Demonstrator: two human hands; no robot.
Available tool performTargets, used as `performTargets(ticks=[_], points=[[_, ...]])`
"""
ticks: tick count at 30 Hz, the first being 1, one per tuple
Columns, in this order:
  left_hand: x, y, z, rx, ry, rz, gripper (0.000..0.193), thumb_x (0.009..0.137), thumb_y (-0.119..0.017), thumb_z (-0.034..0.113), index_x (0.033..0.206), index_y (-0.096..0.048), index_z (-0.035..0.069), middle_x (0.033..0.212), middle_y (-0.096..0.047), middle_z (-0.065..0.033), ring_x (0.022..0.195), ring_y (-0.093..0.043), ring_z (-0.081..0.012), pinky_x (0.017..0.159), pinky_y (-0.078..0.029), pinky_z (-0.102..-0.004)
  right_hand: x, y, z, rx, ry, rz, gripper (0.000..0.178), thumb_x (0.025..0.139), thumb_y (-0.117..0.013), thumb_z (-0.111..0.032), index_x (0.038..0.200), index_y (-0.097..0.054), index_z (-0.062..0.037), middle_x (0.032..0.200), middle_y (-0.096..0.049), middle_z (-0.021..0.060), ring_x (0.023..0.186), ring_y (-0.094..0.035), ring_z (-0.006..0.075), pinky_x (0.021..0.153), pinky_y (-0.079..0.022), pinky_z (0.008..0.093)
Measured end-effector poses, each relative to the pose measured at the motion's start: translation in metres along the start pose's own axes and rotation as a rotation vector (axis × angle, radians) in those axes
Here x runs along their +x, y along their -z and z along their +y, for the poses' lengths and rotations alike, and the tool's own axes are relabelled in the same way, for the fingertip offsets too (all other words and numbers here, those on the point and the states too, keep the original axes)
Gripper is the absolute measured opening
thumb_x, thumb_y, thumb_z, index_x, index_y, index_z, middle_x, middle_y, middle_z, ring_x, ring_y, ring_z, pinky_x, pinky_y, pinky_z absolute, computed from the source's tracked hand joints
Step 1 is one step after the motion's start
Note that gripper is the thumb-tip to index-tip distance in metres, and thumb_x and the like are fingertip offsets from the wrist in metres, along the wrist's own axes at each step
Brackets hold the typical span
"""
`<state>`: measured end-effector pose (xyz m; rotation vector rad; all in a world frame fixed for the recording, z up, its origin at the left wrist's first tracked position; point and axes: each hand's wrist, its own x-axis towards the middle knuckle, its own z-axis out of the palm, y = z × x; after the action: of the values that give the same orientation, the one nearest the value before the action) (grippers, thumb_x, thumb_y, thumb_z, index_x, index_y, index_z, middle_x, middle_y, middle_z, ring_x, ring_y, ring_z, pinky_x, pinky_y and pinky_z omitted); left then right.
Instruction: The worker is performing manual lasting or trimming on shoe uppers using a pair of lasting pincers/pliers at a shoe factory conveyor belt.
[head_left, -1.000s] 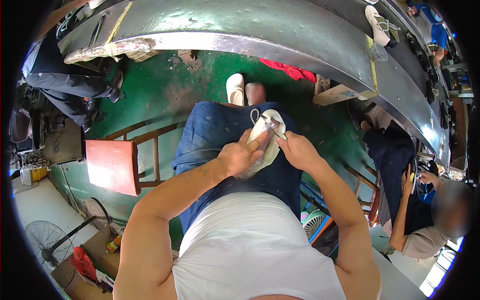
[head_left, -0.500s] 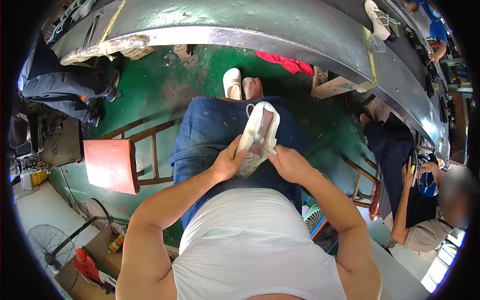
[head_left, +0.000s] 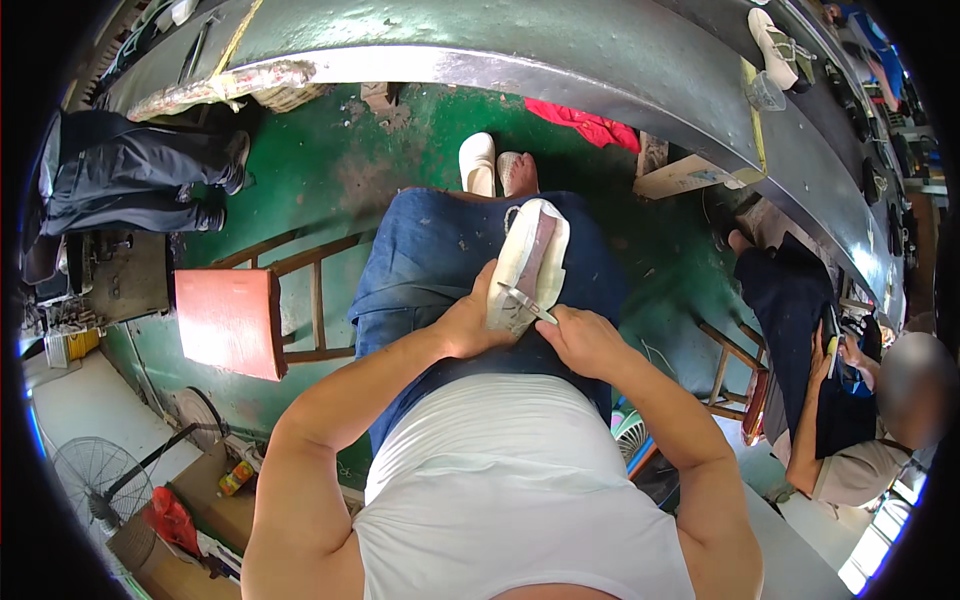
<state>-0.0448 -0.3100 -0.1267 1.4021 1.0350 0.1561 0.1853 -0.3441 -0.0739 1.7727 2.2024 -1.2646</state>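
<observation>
A pale, unfinished-looking shoe (head_left: 540, 245) rests over my lap, with a brownish strip along its middle and a small loop at its far end. My left hand (head_left: 470, 320) is wrapped round the shoe's near left side. In my right hand (head_left: 580, 340) is a slim hand tool (head_left: 526, 301) with a thin metallic end, which lies across the near part of the shoe. Its exact kind is too small to make out. The fingers of my right hand are closed on its handle, close to the shoe's right edge.
A long metal bench (head_left: 450, 70) curves across the far side, with a white shoe (head_left: 773, 48) and a clear cup (head_left: 765, 92) on it. A stool (head_left: 230, 320) stands at left, a fan (head_left: 95, 480) at lower left. A seated co-worker (head_left: 850, 465) is at right, another person's legs (head_left: 140, 170) at far left.
The tool's metallic end, blurred before, now shows clearly across the shoe. My left hand has shifted slightly along the shoe's side. The whole view has moved a little.
</observation>
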Motion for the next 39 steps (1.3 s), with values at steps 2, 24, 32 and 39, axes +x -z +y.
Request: performTargets(ticks=[2, 24, 32, 39], points=[[-0.005, 0.009, 0.024, 0.036, 0.079, 0.046, 0.105, 0.078, -0.080, 0.014, 0.158, -0.012, 0.009, 0.141, -0.050, -0.0267, 0.131, -0.052, -0.0398, 0.110, -0.041, -0.0412, -0.004, -0.004, 0.018, 0.169, -0.005, 0.056, 0.040, 0.102, -0.050, -0.035, 0.097, -0.060, 0.0034, 0.088, -0.068, 0.0234, 0.081, -0.066, 0.0416, 0.072, -0.052, 0.0483], [0.059, 0.023, 0.011, 0.391, -0.249, 0.354, 0.062, 0.086, -0.074, 0.021, 0.136, -0.050, -0.006, 0.124, -0.065, -0.0226, 0.111, -0.065, -0.0326, 0.096, -0.051, -0.0361, -0.046, 0.012, 0.042, 0.696, -0.282, 0.059, 0.026, 0.094, -0.064, -0.020, 0.111, -0.060, -0.0007, 0.080, -0.064, 0.0073, 0.074, -0.063, 0.0165, 0.069, -0.050, 0.0331], [0.037, 0.008, 0.027, 0.504, -0.400, 0.633, 0.015, 0.084, -0.069, 0.008, 0.097, -0.069, 0.000, 0.094, -0.070, -0.0174, 0.083, -0.069, -0.0355, 0.074, -0.056, -0.0411, -0.002, 0.037, 0.029, 0.438, -0.117, -0.216, 0.023, 0.094, -0.062, -0.015, 0.111, -0.058, 0.0004, 0.080, -0.063, 0.0073, 0.067, -0.063, 0.0162, 0.064, -0.053, 0.0335], [0.035, 0.003, 0.028, 0.470, -0.430, 0.609, 0.009, 0.087, -0.069, 0.010, 0.090, -0.067, 0.001, 0.091, -0.067, -0.0152, 0.080, -0.066, -0.0336, 0.069, -0.053, -0.0399, 0.022, 0.070, 0.013, 0.197, -0.176, -0.366, 0.025, 0.097, -0.058, -0.023, 0.099, -0.054, 0.0019, 0.081, -0.064, 0.0130, 0.064, -0.065, 0.0232, 0.061, -0.053, 0.0371]])
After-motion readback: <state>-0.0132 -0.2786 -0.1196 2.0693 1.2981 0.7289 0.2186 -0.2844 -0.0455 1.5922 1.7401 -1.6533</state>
